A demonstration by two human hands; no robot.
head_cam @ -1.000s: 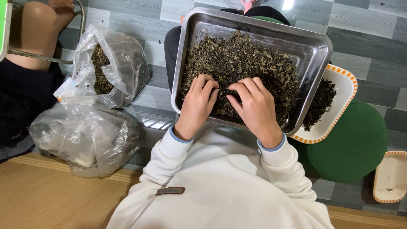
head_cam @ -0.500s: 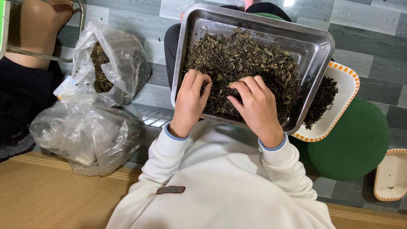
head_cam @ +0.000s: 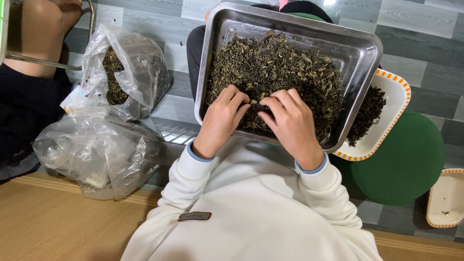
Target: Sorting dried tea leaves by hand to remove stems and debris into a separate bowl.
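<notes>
A steel tray [head_cam: 363, 52] rests on my lap, heaped with dried dark green leaves [head_cam: 282, 67]. Both my hands lie on the near part of the heap. My left hand [head_cam: 221, 120] has its fingers curled down into the leaves. My right hand [head_cam: 292, 123] is bent the same way, and its fingertips meet the left hand's at the middle of the pile, pinching bits of leaf. My white sleeves with blue cuffs reach up from below.
A white dish with an orange rim [head_cam: 395, 92] holding darker leaves [head_cam: 368, 112] sits under the tray's right side, on a green stool [head_cam: 405, 162]. A second dish [head_cam: 447, 198] lies far right. Two clear plastic bags [head_cam: 126, 67] [head_cam: 96, 154] stand left, beside another person's leg [head_cam: 34, 38].
My left hand slid right across the leaves, back toward my right hand, so the fingertips meet again. The tray and the view shifted slightly.
</notes>
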